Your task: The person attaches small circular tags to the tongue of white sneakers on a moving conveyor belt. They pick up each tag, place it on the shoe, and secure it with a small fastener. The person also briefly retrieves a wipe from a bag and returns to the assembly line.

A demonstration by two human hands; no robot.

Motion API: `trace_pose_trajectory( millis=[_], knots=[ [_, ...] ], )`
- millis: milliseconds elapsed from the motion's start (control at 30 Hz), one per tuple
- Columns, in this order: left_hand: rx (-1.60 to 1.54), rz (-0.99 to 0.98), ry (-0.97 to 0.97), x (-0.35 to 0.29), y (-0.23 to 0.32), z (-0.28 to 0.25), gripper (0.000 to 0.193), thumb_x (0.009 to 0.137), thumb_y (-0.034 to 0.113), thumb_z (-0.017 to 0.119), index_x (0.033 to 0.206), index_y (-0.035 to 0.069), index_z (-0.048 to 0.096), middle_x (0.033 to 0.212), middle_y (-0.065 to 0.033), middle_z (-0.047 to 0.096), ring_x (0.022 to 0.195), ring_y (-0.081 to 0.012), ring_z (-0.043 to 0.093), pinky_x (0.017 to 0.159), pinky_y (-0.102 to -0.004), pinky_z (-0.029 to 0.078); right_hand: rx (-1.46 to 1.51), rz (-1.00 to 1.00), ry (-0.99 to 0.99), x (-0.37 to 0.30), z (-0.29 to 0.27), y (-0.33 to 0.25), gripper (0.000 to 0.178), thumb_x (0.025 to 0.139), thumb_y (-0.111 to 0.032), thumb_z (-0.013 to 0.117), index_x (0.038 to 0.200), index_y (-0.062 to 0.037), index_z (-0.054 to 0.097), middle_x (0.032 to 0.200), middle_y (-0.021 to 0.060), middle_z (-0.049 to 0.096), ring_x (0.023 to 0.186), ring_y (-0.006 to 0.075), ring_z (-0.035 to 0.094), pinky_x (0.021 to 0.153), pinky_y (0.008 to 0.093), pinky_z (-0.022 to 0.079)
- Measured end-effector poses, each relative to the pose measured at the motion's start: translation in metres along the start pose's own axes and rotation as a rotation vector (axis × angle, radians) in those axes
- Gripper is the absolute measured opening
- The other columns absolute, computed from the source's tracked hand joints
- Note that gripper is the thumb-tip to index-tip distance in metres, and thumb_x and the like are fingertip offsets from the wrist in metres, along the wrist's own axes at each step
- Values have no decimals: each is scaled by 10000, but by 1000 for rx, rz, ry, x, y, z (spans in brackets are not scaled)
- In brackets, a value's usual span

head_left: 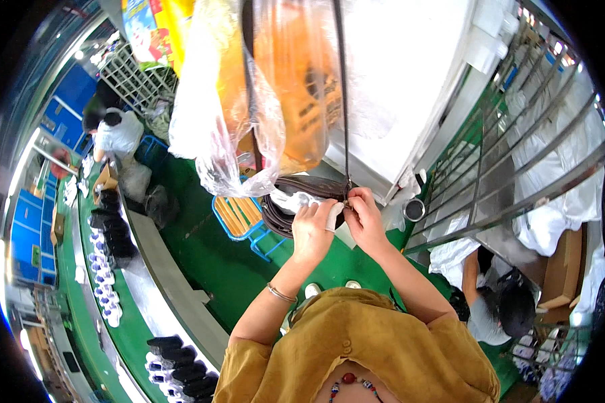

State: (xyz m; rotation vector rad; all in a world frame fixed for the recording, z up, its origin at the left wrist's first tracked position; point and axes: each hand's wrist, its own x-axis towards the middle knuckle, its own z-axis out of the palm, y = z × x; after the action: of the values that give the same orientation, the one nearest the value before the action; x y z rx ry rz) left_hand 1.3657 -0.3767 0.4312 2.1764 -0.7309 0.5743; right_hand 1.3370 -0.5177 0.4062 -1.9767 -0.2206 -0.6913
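Note:
A dark brown bag [284, 218] with pleated sides hangs in front of me on long thin straps [343, 101]. My left hand [314, 232] is closed at the bag's right end, with a scrap of white tissue or cloth [334, 216] between its fingers. Close beside it, my right hand [364, 220] pinches the bag's edge where the strap joins a small metal fitting. The fingertips of both hands nearly meet there, and exactly what lies between them is partly hidden. White crumpled material [292, 200] shows at the bag's opening.
Clear plastic bags with orange contents [292, 87] hang above the hands. A blue-framed stool with wooden slats [238, 213] stands behind. Metal bars [497, 181] rise at right, near a crouching person [494, 312]. Shoes line a conveyor [107, 269] at left; another person [117, 134] is beyond.

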Motion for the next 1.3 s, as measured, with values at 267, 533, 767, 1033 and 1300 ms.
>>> trace_pose_trajectory(
  millis=[267,533,767,1033,1300],
  knots=[
    [-8,-3,-93,-12,-5,-13,203,774,75,665,972,63,622,804,-146,580,727,-358,585,633,-426,474,-245,-115,-46,-5,4,-16,212,782,61,589,976,10,521,1159,180,491,831,349,591,674,418,490],
    [261,149,205,-29,10,-19,353,659,68,648,1010,94,676,929,-144,492,997,-377,523,860,-473,420,-82,-26,-135,-8,-3,-27,190,800,59,566,975,0,520,1073,149,564,841,391,581,672,434,478],
    [72,-111,464,-35,13,-29,214,728,-12,685,939,22,668,966,-144,625,888,-333,592,813,-398,472,-118,-68,-133,-11,-20,-18,152,833,47,545,965,-5,489,1020,158,557,786,395,576,642,443,454],
    [-77,-377,420,-8,-57,-41,123,834,60,672,913,-20,622,891,-166,604,847,-313,593,769,-352,480,-55,-20,-154,-8,-30,0,74,878,11,524,945,-4,495,957,161,555,782,374,579,658,403,465],
    [-82,-504,472,-43,-117,-26,274,832,45,626,1103,9,618,1008,-162,647,943,-308,617,899,-388,445,-63,30,-92,-23,-29,42,211,918,-52,534,1118,13,530,1130,139,562,1017,242,554,891,317,428]
  ],
)
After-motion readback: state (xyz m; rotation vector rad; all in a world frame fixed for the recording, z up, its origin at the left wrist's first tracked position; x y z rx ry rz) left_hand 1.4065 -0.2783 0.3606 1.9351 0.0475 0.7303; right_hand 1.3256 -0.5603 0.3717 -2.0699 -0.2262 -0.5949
